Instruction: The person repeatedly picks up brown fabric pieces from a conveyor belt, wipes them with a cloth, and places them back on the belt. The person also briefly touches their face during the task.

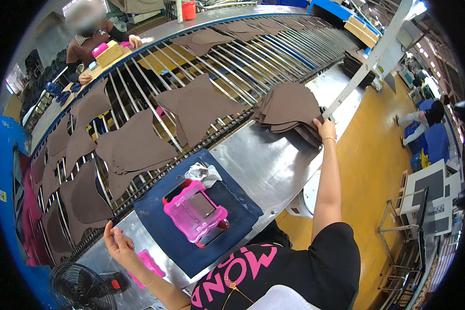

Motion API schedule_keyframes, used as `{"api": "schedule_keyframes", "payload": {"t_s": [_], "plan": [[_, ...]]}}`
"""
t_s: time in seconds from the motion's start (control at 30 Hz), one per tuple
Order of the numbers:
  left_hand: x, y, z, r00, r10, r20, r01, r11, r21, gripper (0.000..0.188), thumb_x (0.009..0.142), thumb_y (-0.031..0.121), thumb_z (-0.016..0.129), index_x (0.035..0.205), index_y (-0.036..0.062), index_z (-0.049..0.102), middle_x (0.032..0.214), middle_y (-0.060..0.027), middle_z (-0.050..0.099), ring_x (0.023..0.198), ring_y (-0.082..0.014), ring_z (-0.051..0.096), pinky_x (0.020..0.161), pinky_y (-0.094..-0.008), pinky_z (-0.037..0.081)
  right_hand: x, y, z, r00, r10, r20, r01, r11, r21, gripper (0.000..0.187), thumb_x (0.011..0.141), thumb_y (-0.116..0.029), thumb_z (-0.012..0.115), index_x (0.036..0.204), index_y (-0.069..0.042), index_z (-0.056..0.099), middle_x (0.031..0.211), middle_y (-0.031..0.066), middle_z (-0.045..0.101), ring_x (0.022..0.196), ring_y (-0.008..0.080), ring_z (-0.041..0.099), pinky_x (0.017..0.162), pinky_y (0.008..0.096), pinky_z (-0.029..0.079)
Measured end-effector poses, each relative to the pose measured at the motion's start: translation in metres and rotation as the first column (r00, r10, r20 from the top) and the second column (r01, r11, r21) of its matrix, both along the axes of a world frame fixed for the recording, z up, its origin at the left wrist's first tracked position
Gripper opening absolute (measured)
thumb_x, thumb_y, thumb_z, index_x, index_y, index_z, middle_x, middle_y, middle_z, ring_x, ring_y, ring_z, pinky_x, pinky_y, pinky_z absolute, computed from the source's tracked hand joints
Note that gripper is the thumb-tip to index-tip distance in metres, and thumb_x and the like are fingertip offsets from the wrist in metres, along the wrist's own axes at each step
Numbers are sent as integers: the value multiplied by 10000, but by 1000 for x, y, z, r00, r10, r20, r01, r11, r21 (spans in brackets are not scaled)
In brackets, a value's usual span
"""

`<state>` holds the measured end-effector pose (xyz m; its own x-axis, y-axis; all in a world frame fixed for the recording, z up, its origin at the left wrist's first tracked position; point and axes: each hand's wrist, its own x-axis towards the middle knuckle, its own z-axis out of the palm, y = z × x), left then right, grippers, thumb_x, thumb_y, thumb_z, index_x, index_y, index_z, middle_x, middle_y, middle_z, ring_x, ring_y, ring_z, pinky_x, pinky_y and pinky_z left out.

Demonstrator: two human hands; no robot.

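My right hand [325, 127] reaches far out to the right and grips the near edge of a stack of brown cut fabric pieces [289, 108] on the steel bench [274, 165]. My left hand [116, 244] rests open on the bench at the left, fingers apart, just above a pink plastic piece [149, 264]. Between my hands lies a dark blue mat [232, 199] with a pink plastic template frame [195, 211] on it and a crumpled bit of clear wrap [204, 173] at its far edge.
Beyond the bench runs a roller conveyor [232, 57] with several brown cut pieces [199, 106] spread on it. A person [90, 39] sits across it at the far left. A black fan [80, 287] stands at lower left. Yellow floor and other workers are on the right.
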<state>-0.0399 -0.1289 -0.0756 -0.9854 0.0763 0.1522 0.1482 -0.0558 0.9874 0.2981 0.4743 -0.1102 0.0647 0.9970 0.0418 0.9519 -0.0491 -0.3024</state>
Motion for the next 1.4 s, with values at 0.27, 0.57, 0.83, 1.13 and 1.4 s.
{"api": "schedule_keyframes", "payload": {"t_s": [0.27,0.57,0.83,1.13,1.4], "plan": [[9,1,10,998,31,-52,-34,997,-73,300,964,178,540,1228,37,546,855,-16,532,462,8,324,386,-166,233,-21,-12,39,942,49,331,-109,980,165,383,761,-340,757,983,-38,679,1028,133,669,932,316,659,800,376,537],[17,14,22,998,-58,-10,58,997,-59,271,933,121,583,1189,36,583,893,2,523,496,3,363,422,-163,258,-34,-7,65,963,123,241,-129,992,10,229,862,-104,558,1069,-47,635,873,148,693,788,302,692,719,426,545],[15,55,49,952,-299,-71,291,951,-110,304,890,87,631,1183,14,592,981,-24,534,592,-58,514,480,-188,400,-93,-152,185,651,644,-403,-497,762,416,252,970,-195,520,1151,-32,586,766,118,647,527,120,621,425,266,466],[14,68,106,932,-352,88,357,933,-43,337,862,119,666,1155,-20,575,942,-80,639,652,-129,620,533,-222,508,-180,-279,140,-287,475,-832,-758,419,500,243,943,-90,550,1160,15,522,892,71,614,721,140,636,431,256,563],[25,-48,118,987,-77,-137,35,958,-286,153,886,97,648,984,-19,632,774,-28,634,595,-82,580,484,-204,441,-207,-320,91,-308,808,-503,-868,-22,496,176,771,-73,732,921,-32,650,685,100,591,589,240,537,693,329,456]]}}
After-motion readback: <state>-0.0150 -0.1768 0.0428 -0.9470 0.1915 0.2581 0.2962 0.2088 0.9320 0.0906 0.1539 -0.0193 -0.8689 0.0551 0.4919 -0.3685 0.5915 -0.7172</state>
